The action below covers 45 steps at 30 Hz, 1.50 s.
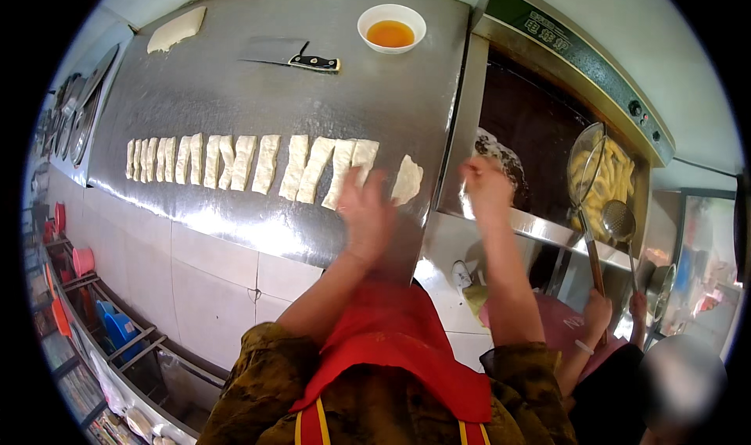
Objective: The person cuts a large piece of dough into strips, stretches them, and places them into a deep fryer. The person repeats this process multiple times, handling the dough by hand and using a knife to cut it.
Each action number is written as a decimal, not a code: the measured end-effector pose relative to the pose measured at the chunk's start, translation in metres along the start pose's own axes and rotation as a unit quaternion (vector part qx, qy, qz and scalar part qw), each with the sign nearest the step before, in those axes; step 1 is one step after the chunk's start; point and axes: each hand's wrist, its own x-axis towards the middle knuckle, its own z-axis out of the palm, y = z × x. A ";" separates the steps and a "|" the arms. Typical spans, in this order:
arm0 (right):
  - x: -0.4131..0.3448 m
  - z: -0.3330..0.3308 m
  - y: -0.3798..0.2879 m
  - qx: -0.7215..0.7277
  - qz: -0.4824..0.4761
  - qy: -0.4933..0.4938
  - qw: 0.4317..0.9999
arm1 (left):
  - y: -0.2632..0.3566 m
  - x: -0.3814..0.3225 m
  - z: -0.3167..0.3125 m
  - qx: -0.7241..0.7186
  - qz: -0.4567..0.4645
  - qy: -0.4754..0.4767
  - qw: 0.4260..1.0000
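Note:
Several strips of pale dough (267, 163) lie in a row on the steel worktable (234, 102). My left hand (366, 210), blurred, is over the row's right end, fingers apart at the last strips (343, 169); no held thing shows in it. A separate flat piece of dough (408, 180) lies just right of that hand. My right hand (487, 184) is over the near left edge of the electric fryer, fingers drawn together and blurred; whether it holds anything cannot be told. Pale foam bubbles (499, 146) on the dark oil (522, 122) just beyond it.
A cleaver (314, 62), a white bowl of orange liquid (391, 33) and a dough slab (177, 30) rest on the worktable's far side. At right, a co-worker's hands (598, 313) hold a wire strainer (587, 163) and a perforated ladle (618, 221) by fried dough sticks (616, 163).

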 end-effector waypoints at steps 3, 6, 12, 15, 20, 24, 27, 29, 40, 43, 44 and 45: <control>0.018 0.053 -0.082 0.110 -0.062 -0.084 0.988 | -0.051 0.001 -0.019 0.087 -0.079 0.056 0.991; 0.046 0.101 -0.109 0.059 -0.060 -0.131 0.988 | -0.069 -0.001 -0.024 0.109 -0.119 0.026 0.987; 0.060 0.133 -0.116 -0.060 -0.112 -0.163 0.978 | -0.075 0.000 -0.025 0.087 -0.133 -0.012 0.987; 0.062 0.127 -0.109 -0.011 -0.128 -0.195 0.972 | -0.074 0.004 -0.027 0.089 -0.113 -0.032 0.989; 0.085 -0.006 -0.141 0.282 -0.010 -0.160 0.946 | -0.076 0.009 -0.025 0.100 -0.051 -0.026 0.993; 0.083 -0.140 -0.167 0.386 -0.100 -0.014 0.917 | -0.076 0.005 -0.022 0.088 0.062 -0.001 0.994; 0.078 -0.178 -0.144 0.338 -0.092 0.076 0.934 | -0.076 0.004 -0.016 -0.017 0.088 -0.005 0.996; 0.071 -0.193 -0.117 0.334 -0.042 0.111 0.935 | -0.075 0.008 -0.009 -0.169 -0.009 -0.072 0.983; 0.017 -0.110 0.129 -0.059 0.107 0.136 0.983 | 0.060 0.053 0.110 -0.256 0.012 -0.187 0.948; -0.002 -0.065 0.147 -0.112 0.213 0.035 0.970 | 0.066 0.048 0.136 -0.057 0.188 -0.204 0.959; -0.007 -0.055 0.158 -0.128 0.226 0.014 0.966 | 0.068 0.047 0.141 -0.027 0.203 -0.210 0.956; -0.010 -0.043 0.172 -0.145 0.239 -0.009 0.960 | 0.068 0.044 0.143 0.001 0.215 -0.218 0.952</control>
